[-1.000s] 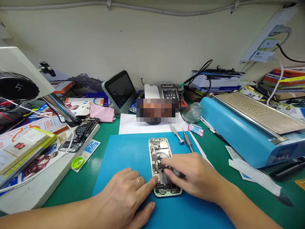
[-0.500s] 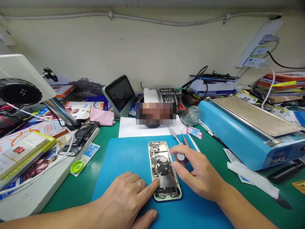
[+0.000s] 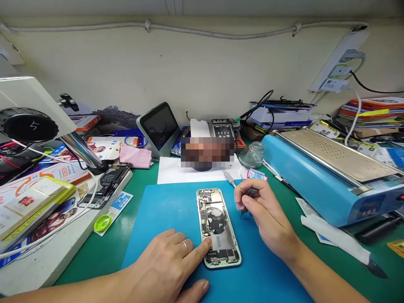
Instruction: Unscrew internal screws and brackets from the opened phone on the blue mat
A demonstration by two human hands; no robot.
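An opened smartphone with a pale green metal frame [image 3: 217, 227] lies flat in the middle of a smooth blue rectangular mat [image 3: 164, 210]. Its long axis runs from 12 to 6 o'clock, and its glossy boards, silver shields and 1 round black coil are exposed.

The left hand [image 3: 167, 261] rests palm down on the mat at the phone's 8 o'clock. Its grip is released and its fingers are spread, with 1 plain band on the ring finger. The index fingertip [image 3: 206, 243] touches the phone's lower left edge.

The right hand [image 3: 263, 212] sits at the phone's 2 o'clock, just beside the frame but apart from it. Its grip is clenched on a slim dark-handled screwdriver [image 3: 251, 192], pinched between thumb and fingertips, with the thin shaft pointing down toward the mat.

At 1 o'clock a second slim screwdriver with a grey ridged metal handle [image 3: 229, 179] lies at the edge of a white paper sheet [image 3: 170, 170]. A clear round glass jar [image 3: 252, 153] stands just beyond it. At 3 o'clock is a long blue machine with a flat perforated metal top plate [image 3: 315, 168]. At 10 o'clock lies a dark stripped phone [image 3: 107, 181], and at 9 o'clock a round lime-green plastic cap [image 3: 101, 222] rests near the matte green tabletop [image 3: 94, 252].
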